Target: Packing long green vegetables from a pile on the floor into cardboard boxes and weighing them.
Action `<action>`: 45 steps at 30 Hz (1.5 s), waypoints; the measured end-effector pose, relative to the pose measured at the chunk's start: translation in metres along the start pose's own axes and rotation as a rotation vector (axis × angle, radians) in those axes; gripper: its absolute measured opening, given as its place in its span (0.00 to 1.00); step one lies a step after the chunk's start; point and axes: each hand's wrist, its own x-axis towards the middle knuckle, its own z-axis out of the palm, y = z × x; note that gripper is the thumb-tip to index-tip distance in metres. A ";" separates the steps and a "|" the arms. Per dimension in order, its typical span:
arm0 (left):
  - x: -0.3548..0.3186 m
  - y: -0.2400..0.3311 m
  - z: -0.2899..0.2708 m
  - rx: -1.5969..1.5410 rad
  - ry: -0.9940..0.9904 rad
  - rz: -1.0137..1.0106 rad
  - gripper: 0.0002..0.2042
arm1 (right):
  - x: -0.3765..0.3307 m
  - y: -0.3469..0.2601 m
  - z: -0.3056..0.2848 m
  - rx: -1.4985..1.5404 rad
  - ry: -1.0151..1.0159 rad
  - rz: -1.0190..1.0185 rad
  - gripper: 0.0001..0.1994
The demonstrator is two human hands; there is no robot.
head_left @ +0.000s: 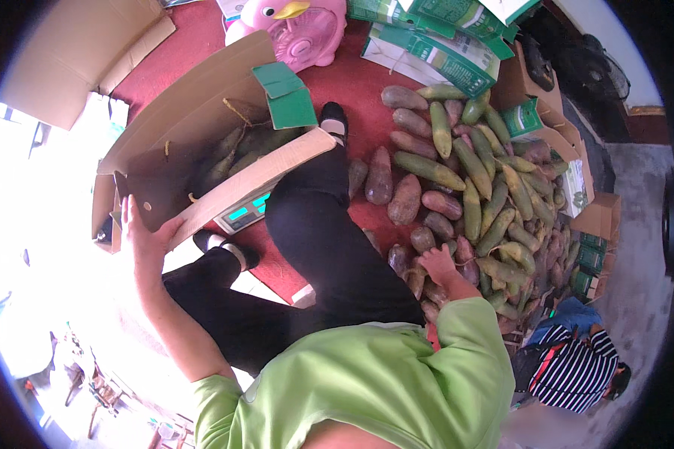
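My left hand (141, 243) rests at the near left corner of an open cardboard box (258, 176), thumb and fingers spread along its edge. Long greenish radishes (228, 153) lie inside the box, partly in shadow. Below the box's near wall shows a scale (241, 212) with lit green displays. On the right, my right hand (440, 266) reaches into a large pile of green and purplish radishes (487, 179). Its fingers are curled over a reddish radish (414, 281) at the pile's near left side, and the hand hides part of it.
My legs (314, 232) stretch between box and pile on a red carpet (365, 78). A pink bird-shaped fan (303, 34) and green-and-white cartons (442, 56) stand at the far side. Another cardboard box (569, 142) borders the pile. A person in a striped top (573, 370) is at lower right.
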 end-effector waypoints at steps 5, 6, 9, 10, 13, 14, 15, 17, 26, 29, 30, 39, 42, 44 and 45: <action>0.000 0.005 -0.002 0.004 0.024 -0.008 0.43 | 0.021 0.015 -0.047 0.773 0.468 0.717 0.29; 0.000 0.006 -0.002 0.002 0.025 -0.015 0.43 | 0.026 0.021 -0.056 0.779 0.519 0.765 0.29; 0.001 0.005 -0.002 0.015 0.037 0.016 0.42 | 0.039 0.040 -0.081 1.333 0.856 0.604 0.25; 0.000 0.004 -0.002 0.011 0.038 0.012 0.42 | 0.046 0.050 -0.091 1.432 0.916 0.506 0.25; -0.002 0.001 -0.004 -0.020 0.060 0.032 0.42 | 0.048 0.041 -0.224 1.668 1.116 0.349 0.22; -0.002 0.003 -0.006 -0.017 0.057 0.021 0.42 | 0.047 0.038 -0.262 1.652 1.214 0.254 0.22; -0.002 0.004 -0.007 -0.016 0.053 0.011 0.42 | 0.044 0.036 -0.299 1.603 1.259 0.158 0.23; -0.001 0.006 -0.007 -0.005 0.052 0.004 0.42 | 0.039 0.025 -0.368 1.577 1.365 -0.079 0.24; 0.012 -0.018 0.006 0.060 -0.015 0.073 0.43 | 0.101 -0.066 -0.511 0.803 1.473 -0.560 0.30; 0.010 -0.023 0.006 0.063 -0.034 0.103 0.39 | 0.141 -0.108 -0.499 0.235 1.240 -0.103 0.16; 0.011 -0.020 0.004 0.066 -0.055 0.070 0.39 | 0.142 -0.110 -0.496 0.273 1.268 -0.119 0.15; 0.015 -0.018 0.010 -0.044 -0.097 0.008 0.39 | 0.081 -0.009 -0.357 1.059 1.343 0.138 0.12; 0.014 -0.010 -0.002 -0.034 -0.120 -0.028 0.37 | 0.070 0.018 -0.247 1.185 1.089 0.520 0.10; 0.020 -0.019 0.004 -0.039 -0.108 -0.042 0.37 | 0.067 0.031 -0.148 1.161 0.893 0.731 0.11; 0.023 -0.021 0.007 -0.034 -0.118 -0.034 0.37 | 0.060 0.035 -0.098 1.147 0.828 0.776 0.11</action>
